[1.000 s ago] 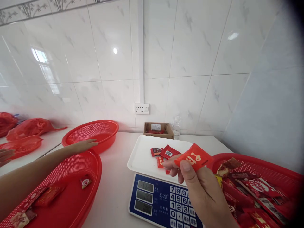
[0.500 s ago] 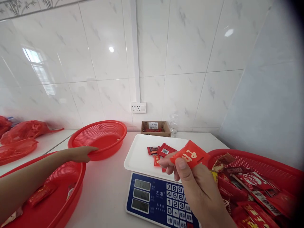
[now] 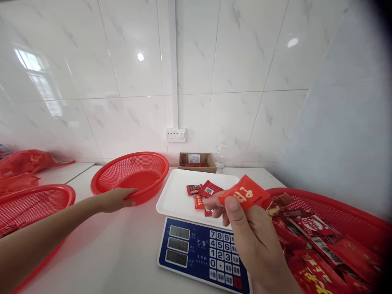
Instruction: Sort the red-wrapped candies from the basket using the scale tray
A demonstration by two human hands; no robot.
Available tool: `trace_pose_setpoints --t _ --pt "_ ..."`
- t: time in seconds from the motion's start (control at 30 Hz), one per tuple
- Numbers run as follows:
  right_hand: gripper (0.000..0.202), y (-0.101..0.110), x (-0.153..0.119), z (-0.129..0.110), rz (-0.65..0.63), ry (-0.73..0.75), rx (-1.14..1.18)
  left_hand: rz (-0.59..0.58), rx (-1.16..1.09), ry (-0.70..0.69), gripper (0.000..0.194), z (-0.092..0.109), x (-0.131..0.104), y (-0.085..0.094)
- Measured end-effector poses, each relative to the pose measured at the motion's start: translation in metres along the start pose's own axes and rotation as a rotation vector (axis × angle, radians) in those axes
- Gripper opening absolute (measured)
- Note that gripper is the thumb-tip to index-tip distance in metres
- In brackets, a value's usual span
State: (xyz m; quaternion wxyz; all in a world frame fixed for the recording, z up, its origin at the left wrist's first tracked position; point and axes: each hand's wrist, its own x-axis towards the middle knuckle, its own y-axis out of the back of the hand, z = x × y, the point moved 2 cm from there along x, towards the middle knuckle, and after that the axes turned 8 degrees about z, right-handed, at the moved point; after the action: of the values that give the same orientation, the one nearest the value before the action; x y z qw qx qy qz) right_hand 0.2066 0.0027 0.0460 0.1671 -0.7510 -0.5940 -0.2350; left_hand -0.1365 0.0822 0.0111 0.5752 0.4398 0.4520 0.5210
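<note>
My left hand reaches across to a red plastic mesh basket, fingers closed on its near rim. Between thumb and fingers, my right hand pinches a small orange-red snack packet with pale lettering. It is held above the right part of a white scale tray. Several small red packets lie on that tray, partly hidden behind my right hand. Below the tray is the scale's blue keypad panel, its right side covered by my right hand.
A red basket full of snack packets stands at the right. Another red basket is at the left under my forearm. Behind the tray are a small cardboard box and a clear plastic bottle. Red plastic bags lie far left.
The near left basket has shifted left. The back basket has moved slightly right and nearer, with my left hand on its rim. My right hand still holds the packet over the tray.
</note>
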Motion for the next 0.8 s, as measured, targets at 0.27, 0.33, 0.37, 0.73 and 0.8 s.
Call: trace_pose_setpoints --t 0.27,0.33,0.37,0.73,0.8 --pt "0.046 0.013 0.006 -0.002 0.263 0.164 0.262 0.052 -0.199 -0.187 0.074 0.089 0.010 0.008" --pt "0.045 0.014 0.006 -0.002 0.280 0.179 0.288 0.033 -0.173 -0.336 0.076 0.122 0.016 -0.006" --pt "0.044 0.015 0.006 -0.003 0.277 0.184 0.294 0.009 -0.170 -0.390 0.076 0.138 0.020 -0.015" --pt "0.041 0.014 0.004 -0.003 0.206 0.193 0.310 0.218 -0.134 -0.477 0.051 0.202 0.059 -0.061" --pt "0.041 0.014 0.004 -0.004 0.210 0.191 0.302 0.261 -0.154 -0.436 0.034 0.194 0.062 -0.058"
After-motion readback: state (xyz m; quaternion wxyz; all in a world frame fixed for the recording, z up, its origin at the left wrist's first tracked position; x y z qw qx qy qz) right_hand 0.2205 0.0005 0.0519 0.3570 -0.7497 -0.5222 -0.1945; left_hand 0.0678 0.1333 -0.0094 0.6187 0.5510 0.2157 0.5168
